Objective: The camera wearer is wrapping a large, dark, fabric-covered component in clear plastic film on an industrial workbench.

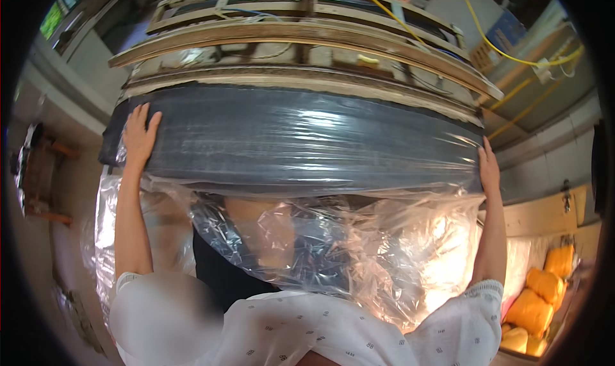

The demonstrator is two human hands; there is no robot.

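"How do my fingers stand?"

"Your left hand (141, 135) is laid flat, thumb spread wide from the fingers, which point away from you. Your right hand (489, 167) has its fingers straight and narrow together, also pointing away; its palm side is hidden."

"What am I touching?"

"A long dark panel (301, 138) under shiny clear film, directly in front of you. Your left hand rests on top near its left end; your right lies along its right end."

"Which way does it run?"

"Its long axis crosses your front from left to right, square to your forearms. Its short ends face left and right. The long edges look bowed, as straight edges do in this wide view."

"And along those edges?"

"At the near edge, loose clear plastic sheeting (275, 238) spreads crumpled between your forearms, down toward your white patterned shirt (320, 324). The far edge lies just beside the wooden slats (301, 33), which run nearly parallel to the panel, with gaps between them."

"Where is there room to move?"

"Past the left end, you have open floor (70, 238) before the items at the far left. Beyond the slats to the right, a yellow hose (512, 59) loops across. At lower right, orange bundles (535, 302) sit piled, well apart from your right hand."
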